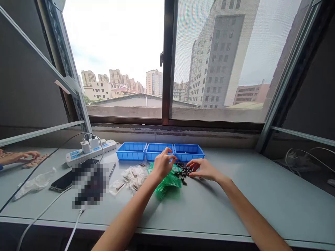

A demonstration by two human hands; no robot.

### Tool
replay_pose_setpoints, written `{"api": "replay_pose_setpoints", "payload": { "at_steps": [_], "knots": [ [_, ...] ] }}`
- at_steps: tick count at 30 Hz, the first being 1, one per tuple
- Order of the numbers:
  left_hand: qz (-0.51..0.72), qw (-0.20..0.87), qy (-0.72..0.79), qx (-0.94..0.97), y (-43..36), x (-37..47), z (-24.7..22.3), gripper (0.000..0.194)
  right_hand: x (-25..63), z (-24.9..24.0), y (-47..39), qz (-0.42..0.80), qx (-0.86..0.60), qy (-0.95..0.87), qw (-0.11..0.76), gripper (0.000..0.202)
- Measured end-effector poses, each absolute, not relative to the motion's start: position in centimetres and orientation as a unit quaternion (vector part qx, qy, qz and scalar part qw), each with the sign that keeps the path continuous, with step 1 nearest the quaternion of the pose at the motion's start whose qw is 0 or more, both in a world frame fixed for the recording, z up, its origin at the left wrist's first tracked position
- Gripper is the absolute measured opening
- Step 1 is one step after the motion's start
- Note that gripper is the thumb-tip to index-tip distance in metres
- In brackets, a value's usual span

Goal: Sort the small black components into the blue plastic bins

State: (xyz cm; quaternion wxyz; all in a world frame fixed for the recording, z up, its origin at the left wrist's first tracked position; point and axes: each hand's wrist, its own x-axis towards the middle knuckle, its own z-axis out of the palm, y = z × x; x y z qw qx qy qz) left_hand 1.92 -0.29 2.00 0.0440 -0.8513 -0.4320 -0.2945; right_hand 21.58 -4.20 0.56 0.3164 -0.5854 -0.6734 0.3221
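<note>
My left hand [162,165] is raised over a crumpled green plastic bag [169,184], its fingers curled together. Whatever may be between its fingertips is too small to make out. A pile of small black parts [183,171] lies on and beside the bag. At the pile's right edge my right hand [201,168] reaches in, thumb and fingers apart around the black pieces. Left of the bag are several small clear plastic packets [134,176] with slim pieces inside. Behind my hands stand three blue bins in a row: left [131,152], middle [154,152] and right [188,153].
A white power strip [91,152] with plugs sits at the back left. Near it lie a black phone [62,181], cables and a crumpled clear bag [35,183]. Another person's hand [23,157] rests by small pieces at far left. Metal posts and a window enclose the grey table [235,209].
</note>
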Motion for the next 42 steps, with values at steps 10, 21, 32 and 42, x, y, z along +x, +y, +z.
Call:
{"api": "replay_pose_setpoints", "payload": {
  "at_steps": [10, 21, 32, 42],
  "knots": [
    [-0.294, 0.042, -0.433, -0.851, -0.4, 2.0, 2.1, 0.018, 21.5, 0.3, -4.2, 0.334, -0.581, -0.677, 0.303, 0.037],
    [-0.29, 0.036, -0.435, -0.851, -0.4, 2.0, 2.2, 0.015, 21.4, -0.2, -3.9, 0.345, -0.554, -0.694, 0.303, 0.036],
    [-0.281, 0.049, -0.448, -0.847, -0.4, 1.9, 2.5, 0.019, 21.2, 0.7, -4.0, 0.264, -0.563, -0.703, 0.344, 0.036],
    [-0.298, 0.03, -0.439, -0.847, -0.3, 1.7, 2.4, 0.004, 22.0, 1.1, -3.7, -0.033, -0.679, -0.569, 0.463, 0.02]
  ]
}}
